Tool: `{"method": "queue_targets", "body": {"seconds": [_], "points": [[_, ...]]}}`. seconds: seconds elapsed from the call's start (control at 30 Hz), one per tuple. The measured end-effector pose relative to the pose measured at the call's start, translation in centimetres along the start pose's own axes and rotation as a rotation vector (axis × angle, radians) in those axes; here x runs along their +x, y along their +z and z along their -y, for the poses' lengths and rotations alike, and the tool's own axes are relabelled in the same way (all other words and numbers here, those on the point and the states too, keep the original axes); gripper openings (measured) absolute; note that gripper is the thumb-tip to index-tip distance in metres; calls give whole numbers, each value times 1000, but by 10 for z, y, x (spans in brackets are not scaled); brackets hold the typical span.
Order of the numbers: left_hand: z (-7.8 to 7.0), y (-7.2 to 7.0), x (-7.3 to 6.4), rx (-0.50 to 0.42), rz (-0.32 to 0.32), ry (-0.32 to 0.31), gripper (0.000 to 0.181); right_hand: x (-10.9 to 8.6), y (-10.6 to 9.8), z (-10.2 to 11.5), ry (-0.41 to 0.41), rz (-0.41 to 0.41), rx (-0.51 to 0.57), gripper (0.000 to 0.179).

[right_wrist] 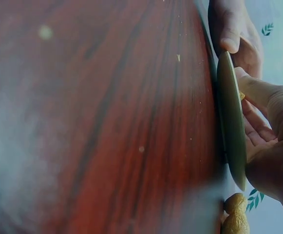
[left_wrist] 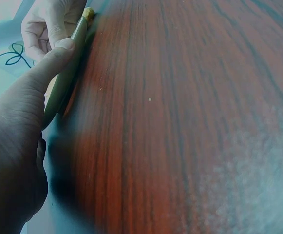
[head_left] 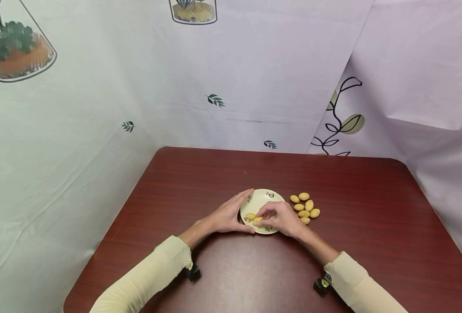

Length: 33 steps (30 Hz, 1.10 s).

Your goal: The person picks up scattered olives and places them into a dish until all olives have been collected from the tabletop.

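1. A reddish-brown wood-grain table (head_left: 235, 269) stands before white leaf-printed cloth (head_left: 168, 87).
2. Your left hand (head_left: 229, 216), thumb and fingers spread wide, braces the left rim of a round cream patterned plate (head_left: 261, 198).
3. Your right hand (head_left: 282, 217), fingers curled, pinches a small yellow oval piece (head_left: 256, 221) at the plate's near side.
4. A second yellow oval (head_left: 250, 216) lies beside it; seven more yellow ovals (head_left: 309, 205) cluster right of the plate.

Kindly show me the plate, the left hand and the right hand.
Plate (head_left: 259, 200): head view, bare inner surface.
Left hand (head_left: 228, 216): head view, back of hand.
Right hand (head_left: 282, 218): head view, back of hand.
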<state>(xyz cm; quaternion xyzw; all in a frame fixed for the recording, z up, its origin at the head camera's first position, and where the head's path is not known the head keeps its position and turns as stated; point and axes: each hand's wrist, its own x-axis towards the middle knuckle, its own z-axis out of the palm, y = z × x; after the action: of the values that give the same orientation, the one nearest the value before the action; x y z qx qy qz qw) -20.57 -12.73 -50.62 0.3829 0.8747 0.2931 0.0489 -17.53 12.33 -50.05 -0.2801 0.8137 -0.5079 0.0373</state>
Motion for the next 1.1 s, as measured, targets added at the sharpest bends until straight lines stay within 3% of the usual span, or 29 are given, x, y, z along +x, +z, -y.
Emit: {"method": "queue_targets", "body": {"seconds": [0.5, 0.83, 1.1], "points": [[-1, 0, 0, -1, 5, -3, 129, 0, -5, 2, -22, 59, -39, 18], [0, 1, -1, 6, 7, -3, 129, -2, -14, 3, 34, 122, 13, 17], [0, 0, -1, 3, 17, -7, 129, -3, -14, 2, 61, 116, 16, 14]]}}
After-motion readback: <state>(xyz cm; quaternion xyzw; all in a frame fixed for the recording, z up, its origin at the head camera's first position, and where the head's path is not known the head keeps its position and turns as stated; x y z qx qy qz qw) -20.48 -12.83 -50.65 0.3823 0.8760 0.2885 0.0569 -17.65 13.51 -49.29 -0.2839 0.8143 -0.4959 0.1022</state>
